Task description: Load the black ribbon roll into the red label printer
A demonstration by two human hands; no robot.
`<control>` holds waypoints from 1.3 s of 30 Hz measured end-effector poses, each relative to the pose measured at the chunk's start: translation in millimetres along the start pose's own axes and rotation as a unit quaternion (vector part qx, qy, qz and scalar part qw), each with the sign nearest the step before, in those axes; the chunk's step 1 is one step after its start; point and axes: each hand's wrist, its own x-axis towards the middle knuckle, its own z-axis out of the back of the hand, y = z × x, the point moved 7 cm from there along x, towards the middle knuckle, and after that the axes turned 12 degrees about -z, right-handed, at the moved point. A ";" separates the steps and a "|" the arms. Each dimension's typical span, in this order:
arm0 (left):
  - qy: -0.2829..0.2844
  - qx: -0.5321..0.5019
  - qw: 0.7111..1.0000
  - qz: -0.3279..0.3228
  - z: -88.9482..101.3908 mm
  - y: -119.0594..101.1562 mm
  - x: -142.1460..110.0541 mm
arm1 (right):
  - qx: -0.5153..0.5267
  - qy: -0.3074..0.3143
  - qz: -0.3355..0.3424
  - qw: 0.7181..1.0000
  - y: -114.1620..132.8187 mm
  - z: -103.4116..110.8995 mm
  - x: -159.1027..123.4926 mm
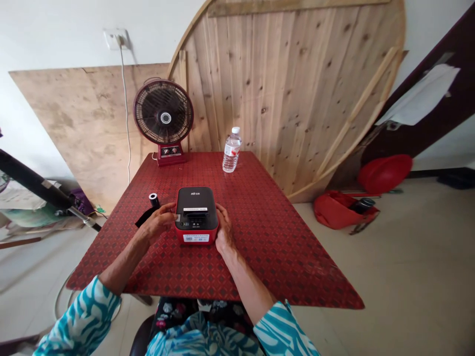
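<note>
A small receipt printer (196,200), black on top with a red body, sits on the table in front of me. A paper slot and a few small buttons show near its front edge, and a white label is stuck on its front face. My left hand (160,221) is at its left side, fingertips touching the front-left corner by a small grey latch or button. Along the right side, my right hand (224,231) holds the printer, its fingers partly hidden behind the body. Just beyond my left hand stands a small roll (153,200) with a white end, beside a black strip (146,217).
The table (282,257) has a red patterned cover. At its back are a dark red fan (164,118) and a clear water bottle (231,151). A big wooden disc (282,94) leans on the wall. A red bag (332,210) lies on the floor at right, and a black pole (40,180) crosses at left.
</note>
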 end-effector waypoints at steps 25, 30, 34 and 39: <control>0.063 0.279 0.934 -0.212 -21.3 -54.7 11.2 | -0.016 0.008 0.027 0.999 8.2 -3.6 -3.5; 0.197 0.541 0.781 -0.241 -70.6 -57.1 47.7 | -0.031 0.013 0.031 0.999 9.0 -3.8 -2.8; 0.233 0.620 0.721 -0.202 -87.4 -46.4 68.6 | -0.039 0.008 0.030 0.999 8.4 -3.8 -2.1; 0.264 0.638 0.694 -0.204 -92.0 -45.9 68.2 | -0.036 0.027 0.029 0.999 7.8 -7.4 -1.8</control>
